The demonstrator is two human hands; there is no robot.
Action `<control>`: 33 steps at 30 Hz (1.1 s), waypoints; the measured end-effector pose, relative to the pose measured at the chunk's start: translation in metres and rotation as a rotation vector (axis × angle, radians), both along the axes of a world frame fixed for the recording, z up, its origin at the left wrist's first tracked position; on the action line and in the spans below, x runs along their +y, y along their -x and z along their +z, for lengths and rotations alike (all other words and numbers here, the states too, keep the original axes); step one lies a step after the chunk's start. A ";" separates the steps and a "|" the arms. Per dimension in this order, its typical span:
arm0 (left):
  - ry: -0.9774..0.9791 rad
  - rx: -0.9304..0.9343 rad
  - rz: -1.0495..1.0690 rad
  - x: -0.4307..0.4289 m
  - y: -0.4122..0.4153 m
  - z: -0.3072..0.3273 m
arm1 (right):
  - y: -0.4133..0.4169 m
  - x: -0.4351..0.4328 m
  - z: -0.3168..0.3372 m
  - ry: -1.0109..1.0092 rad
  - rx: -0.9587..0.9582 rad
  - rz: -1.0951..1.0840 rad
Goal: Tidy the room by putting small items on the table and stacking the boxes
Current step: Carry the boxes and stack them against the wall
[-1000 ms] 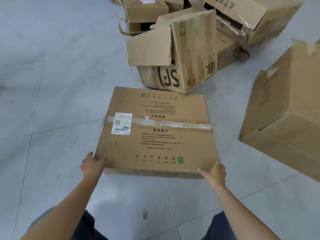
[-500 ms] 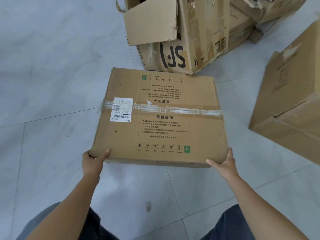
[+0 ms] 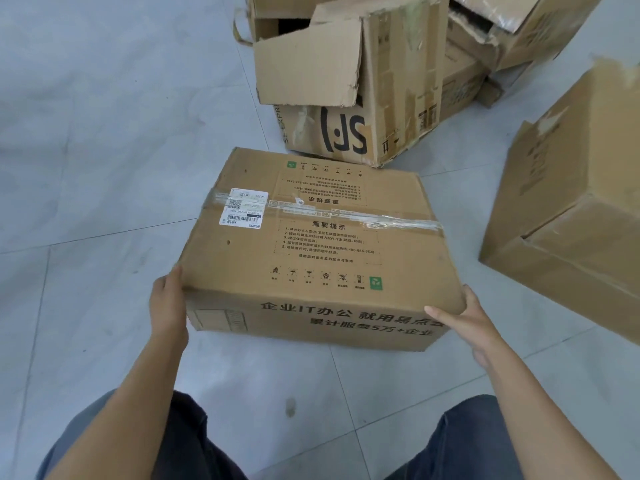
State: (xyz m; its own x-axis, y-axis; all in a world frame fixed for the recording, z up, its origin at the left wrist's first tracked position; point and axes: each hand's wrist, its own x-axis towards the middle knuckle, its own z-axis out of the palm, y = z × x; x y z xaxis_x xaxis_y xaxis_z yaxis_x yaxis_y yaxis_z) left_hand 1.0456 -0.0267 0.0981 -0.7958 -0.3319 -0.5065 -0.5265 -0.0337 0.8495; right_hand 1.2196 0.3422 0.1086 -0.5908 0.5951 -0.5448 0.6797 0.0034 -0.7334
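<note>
Grey tiled floor [image 3: 104,133]: taped brown cardboard box [image 3: 329,237] has tipped, printed near face newly showing. Left grip [image 3: 168,306] and right grip [image 3: 464,323] clasp its near corners. Likely stack-bound.

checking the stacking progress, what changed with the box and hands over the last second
The taped box tilted or dropped lower: its printed near side, before just a thin edge, now shows broadly. Whether it rests on the floor is unclear. The left hand and right hand keep holding its near corners; nothing was let go. The torn boxes behind stayed put.
</note>
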 end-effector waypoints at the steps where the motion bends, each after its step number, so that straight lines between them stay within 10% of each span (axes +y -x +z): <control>1: -0.021 0.046 0.008 0.000 0.001 0.012 | 0.000 0.006 0.016 -0.013 0.040 -0.024; 8: -0.021 0.335 -0.113 0.004 0.007 0.083 | 0.002 0.020 0.096 -0.066 0.401 -0.282; 17: 0.021 0.387 -0.252 0.006 0.035 0.152 | 0.023 0.010 0.146 -0.114 0.367 -0.125; 33: 0.231 0.220 -0.369 -0.012 0.019 0.612 | 0.014 0.001 0.583 -0.059 0.295 -0.092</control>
